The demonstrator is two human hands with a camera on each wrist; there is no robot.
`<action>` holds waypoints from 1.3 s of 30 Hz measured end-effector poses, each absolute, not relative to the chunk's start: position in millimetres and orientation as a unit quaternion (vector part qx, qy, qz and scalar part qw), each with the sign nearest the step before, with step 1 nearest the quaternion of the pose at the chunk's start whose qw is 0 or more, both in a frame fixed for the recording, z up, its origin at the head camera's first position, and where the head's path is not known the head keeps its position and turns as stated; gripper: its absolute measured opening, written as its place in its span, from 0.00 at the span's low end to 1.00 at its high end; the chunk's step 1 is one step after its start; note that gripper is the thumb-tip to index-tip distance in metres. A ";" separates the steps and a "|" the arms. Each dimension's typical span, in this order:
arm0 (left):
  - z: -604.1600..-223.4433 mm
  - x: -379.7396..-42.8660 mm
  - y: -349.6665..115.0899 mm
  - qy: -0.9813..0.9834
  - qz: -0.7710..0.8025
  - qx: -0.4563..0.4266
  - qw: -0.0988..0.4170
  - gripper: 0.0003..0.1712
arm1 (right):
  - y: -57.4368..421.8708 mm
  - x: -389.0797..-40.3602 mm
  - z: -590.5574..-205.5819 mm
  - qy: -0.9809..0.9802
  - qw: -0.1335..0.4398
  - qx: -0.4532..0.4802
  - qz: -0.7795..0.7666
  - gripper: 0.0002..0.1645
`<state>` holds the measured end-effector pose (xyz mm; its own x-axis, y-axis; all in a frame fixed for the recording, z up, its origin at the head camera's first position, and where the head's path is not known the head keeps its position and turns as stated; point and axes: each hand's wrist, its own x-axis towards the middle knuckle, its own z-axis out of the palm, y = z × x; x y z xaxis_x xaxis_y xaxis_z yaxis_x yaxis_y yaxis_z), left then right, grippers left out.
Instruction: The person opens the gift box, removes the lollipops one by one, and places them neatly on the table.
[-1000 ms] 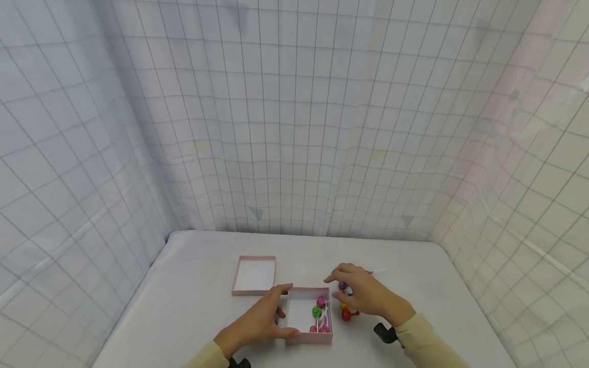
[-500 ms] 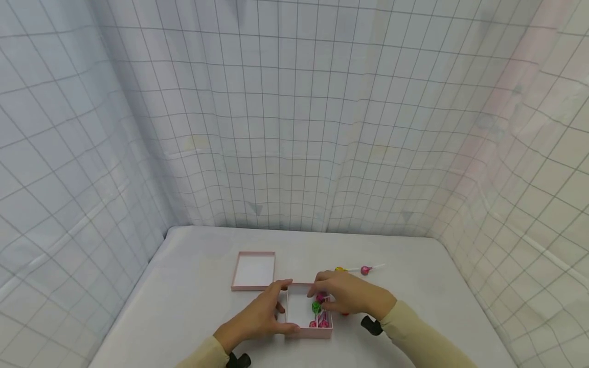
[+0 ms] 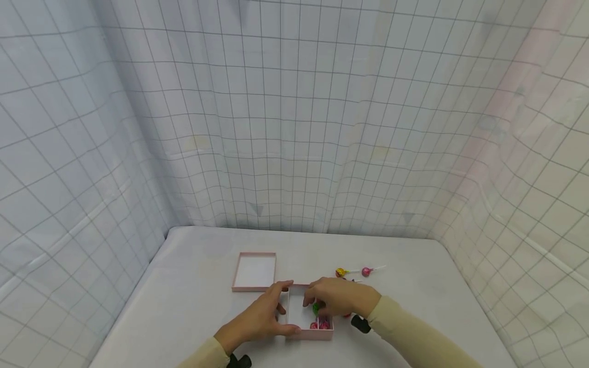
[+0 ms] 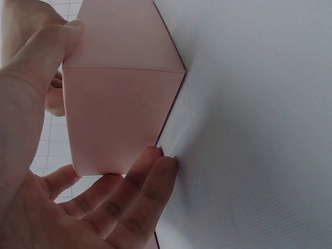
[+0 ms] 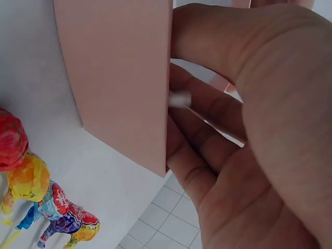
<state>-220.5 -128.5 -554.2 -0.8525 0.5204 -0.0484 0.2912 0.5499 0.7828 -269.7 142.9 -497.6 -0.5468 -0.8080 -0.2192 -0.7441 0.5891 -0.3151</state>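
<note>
Lollipop in shiny green wrapping (image 3: 315, 308) lies in the right half of the shallow, square pink cardboard box (image 3: 315, 335), just beside the right hand (image 3: 338, 296), the nearer one. That hand's fingers dip inside the box; whether they pinch anything, I cannot tell. The left hand (image 3: 257, 317) grips the box from near-left to far-left corner. Beyond the right hand, towards the far edge of the white-covered table (image 3: 198, 286), lie a round yellow-wrapped lollipop (image 3: 340, 272) and a pink-wrapped one (image 3: 366, 272), white sticks pointing towards the right edge.
</note>
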 end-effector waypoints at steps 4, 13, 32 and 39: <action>-555.0 -220.8 -128.4 0.868 0.415 0.234 0.140 0.69 | 141.4 -272.0 -502.0 0.877 0.165 -0.444 -0.079 0.18; -554.0 -221.2 -128.5 0.866 0.420 0.233 0.141 0.68 | 134.7 -273.0 -508.0 0.870 0.202 -0.439 -0.099 0.11; -555.6 -221.4 -129.9 0.862 0.428 0.234 0.140 0.68 | 130.0 -271.8 -511.9 0.853 0.215 -0.458 -0.128 0.06; -556.2 -221.3 -129.5 0.861 0.427 0.237 0.140 0.69 | 129.7 -271.2 -511.5 0.852 0.220 -0.456 -0.137 0.06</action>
